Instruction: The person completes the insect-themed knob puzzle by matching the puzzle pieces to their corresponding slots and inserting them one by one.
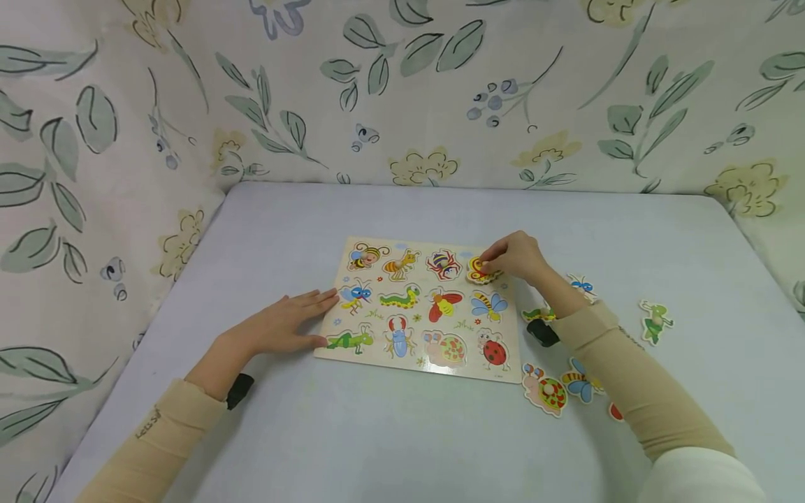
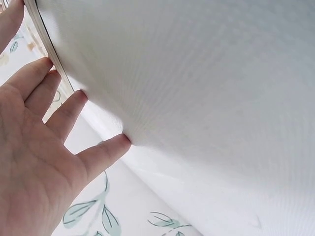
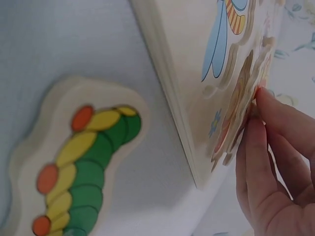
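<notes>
A wooden insect puzzle board (image 1: 418,372) lies on the table. At its top right corner my right hand (image 1: 517,257) pinches a yellow and red butterfly puzzle piece (image 1: 481,274) between thumb and fingers. In the right wrist view that piece sits at its recess, slightly tilted; whether it is fully seated I cannot tell. My left hand (image 1: 286,323) has its fingers stretched out and touches the board's left edge; in the left wrist view the fingertips (image 2: 81,94) meet the edge and the white table.
Right of the board lie a caterpillar piece (image 3: 86,172), a snail piece (image 1: 546,391), a dragonfly piece (image 1: 580,381), a green grasshopper piece (image 1: 655,323) and a blue-eyed insect piece (image 1: 581,283). A red piece (image 1: 615,412) is partly hidden by the right sleeve. Floral cloth (image 1: 428,105) hangs behind the table.
</notes>
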Demonstrator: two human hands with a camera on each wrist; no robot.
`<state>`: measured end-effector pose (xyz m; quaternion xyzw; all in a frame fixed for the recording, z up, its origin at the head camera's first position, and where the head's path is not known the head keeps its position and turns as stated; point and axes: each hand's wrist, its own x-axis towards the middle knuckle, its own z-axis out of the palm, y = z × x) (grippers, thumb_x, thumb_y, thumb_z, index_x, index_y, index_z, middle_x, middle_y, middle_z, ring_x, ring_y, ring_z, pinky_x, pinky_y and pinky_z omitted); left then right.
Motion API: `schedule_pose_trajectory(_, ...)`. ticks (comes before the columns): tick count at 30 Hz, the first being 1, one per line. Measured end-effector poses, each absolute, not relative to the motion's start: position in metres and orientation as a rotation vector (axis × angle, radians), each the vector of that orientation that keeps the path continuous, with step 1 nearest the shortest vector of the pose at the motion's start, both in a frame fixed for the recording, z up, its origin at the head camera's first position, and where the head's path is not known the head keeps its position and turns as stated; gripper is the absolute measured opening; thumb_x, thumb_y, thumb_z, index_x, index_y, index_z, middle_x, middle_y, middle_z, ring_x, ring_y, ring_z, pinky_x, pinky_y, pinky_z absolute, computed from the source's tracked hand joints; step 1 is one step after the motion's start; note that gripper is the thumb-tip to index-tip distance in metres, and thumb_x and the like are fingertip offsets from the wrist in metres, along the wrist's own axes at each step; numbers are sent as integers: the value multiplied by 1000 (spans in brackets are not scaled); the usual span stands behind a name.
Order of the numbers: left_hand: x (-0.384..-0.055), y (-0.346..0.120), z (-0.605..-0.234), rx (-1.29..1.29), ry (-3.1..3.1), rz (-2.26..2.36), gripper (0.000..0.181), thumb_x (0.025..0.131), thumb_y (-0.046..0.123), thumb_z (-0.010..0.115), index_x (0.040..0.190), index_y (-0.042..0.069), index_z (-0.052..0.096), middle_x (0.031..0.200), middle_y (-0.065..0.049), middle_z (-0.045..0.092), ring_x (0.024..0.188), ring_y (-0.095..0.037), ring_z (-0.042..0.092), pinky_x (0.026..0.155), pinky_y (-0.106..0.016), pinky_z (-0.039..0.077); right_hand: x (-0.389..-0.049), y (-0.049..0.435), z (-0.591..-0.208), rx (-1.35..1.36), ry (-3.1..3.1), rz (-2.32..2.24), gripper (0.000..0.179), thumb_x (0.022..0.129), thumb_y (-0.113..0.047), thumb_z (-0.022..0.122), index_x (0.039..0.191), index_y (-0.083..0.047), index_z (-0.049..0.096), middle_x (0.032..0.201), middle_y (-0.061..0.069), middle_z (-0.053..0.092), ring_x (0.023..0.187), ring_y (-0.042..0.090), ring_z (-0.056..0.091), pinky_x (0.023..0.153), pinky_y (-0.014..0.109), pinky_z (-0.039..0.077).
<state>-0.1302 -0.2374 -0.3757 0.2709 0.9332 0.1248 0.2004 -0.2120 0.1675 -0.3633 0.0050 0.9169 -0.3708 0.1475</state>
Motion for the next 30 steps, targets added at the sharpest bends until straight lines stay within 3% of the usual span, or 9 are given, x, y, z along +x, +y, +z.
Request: schedule_pose_trajectory(30,-131,-237,-376,753,2600,352,80,91,45,65,153,8,31,159,-8,25,144,-38,23,107,-70,18,-216,171,-370,35,2630,-1014,20,88,-11,73,101,4,72,110,21,67,96,29,55,81,35,45)
